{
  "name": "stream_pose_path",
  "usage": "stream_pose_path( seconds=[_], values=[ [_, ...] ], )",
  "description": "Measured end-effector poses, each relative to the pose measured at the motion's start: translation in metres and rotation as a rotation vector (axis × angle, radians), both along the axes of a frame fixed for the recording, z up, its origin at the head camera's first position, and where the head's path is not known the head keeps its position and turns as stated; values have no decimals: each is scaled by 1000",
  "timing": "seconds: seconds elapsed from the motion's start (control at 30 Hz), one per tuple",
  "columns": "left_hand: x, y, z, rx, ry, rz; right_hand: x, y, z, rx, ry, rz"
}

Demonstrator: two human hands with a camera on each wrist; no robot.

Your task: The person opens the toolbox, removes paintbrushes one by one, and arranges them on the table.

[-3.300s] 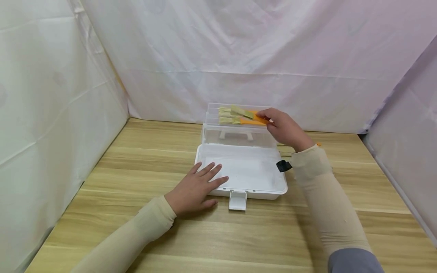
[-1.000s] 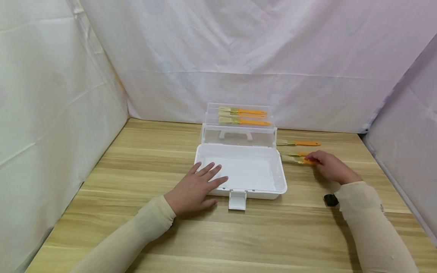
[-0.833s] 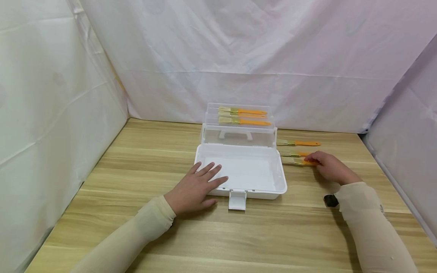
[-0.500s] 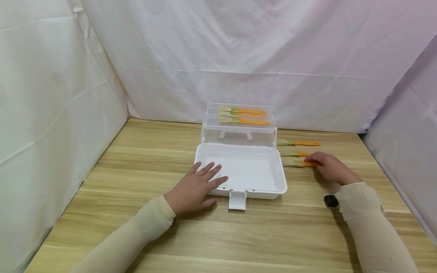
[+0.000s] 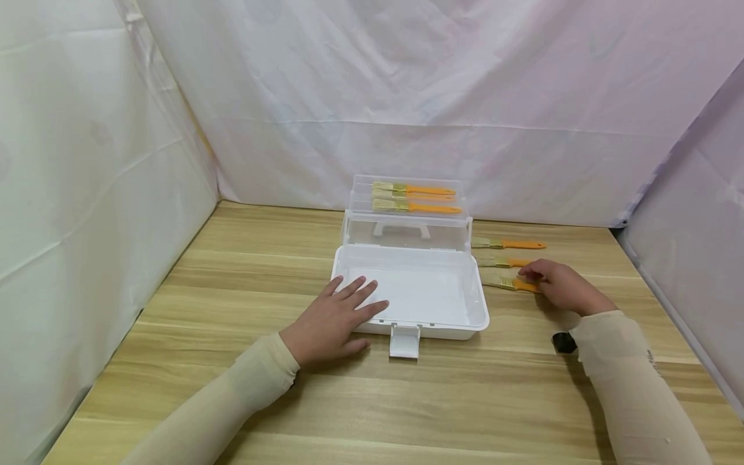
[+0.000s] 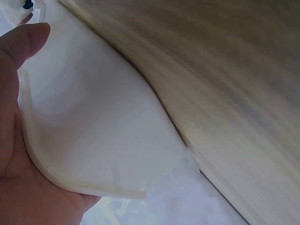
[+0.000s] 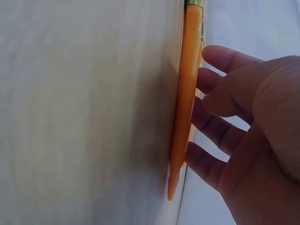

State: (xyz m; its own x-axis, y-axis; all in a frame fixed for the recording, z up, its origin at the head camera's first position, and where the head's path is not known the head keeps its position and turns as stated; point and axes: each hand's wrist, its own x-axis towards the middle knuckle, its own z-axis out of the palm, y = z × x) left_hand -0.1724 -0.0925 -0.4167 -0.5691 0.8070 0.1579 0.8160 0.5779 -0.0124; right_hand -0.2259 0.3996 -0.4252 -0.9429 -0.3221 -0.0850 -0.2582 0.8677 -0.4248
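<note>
A white plastic box stands with its lid swung back in the head view. My left hand rests with spread fingers over its near left corner; the left wrist view shows the palm against the box wall. To the right of the box, my right hand hovers beside the nearest paintbrush, which lies on the table. In the right wrist view the fingers are loosely bent next to the orange handle, the thumb apart from it. Part of that handle is hidden by the hand in the head view.
Two more paintbrushes lie farther back, one in the middle and one farthest. Across the clear lid lie 3 paintbrushes. An unfastened latch hangs at the box front. White cloth walls surround the wooden table.
My right hand has come from the lid down to the table at the right. The paintbrush there has been lowered, turned slightly and let go. My left hand has stayed put.
</note>
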Motion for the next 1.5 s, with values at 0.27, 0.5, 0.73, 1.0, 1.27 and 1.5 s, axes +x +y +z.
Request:
stream_pose_path(
  seconds=[0.27,0.5,0.73,1.0,1.27,1.5],
  values=[
    [0,0,1,7,12,-6,0,-3,5,5,-46,54],
    [0,0,1,8,11,-7,-6,-4,2,74,17,119],
    [0,0,2,5,26,-7,-9,-3,1,60,38,122],
    [1,0,1,3,16,-1,-12,0,3,41,-7,99],
    [1,0,0,-3,6,5,-13,0,3,39,-8,104],
    [1,0,-1,5,21,-3,-15,-1,2,40,-24,98]
  ],
)
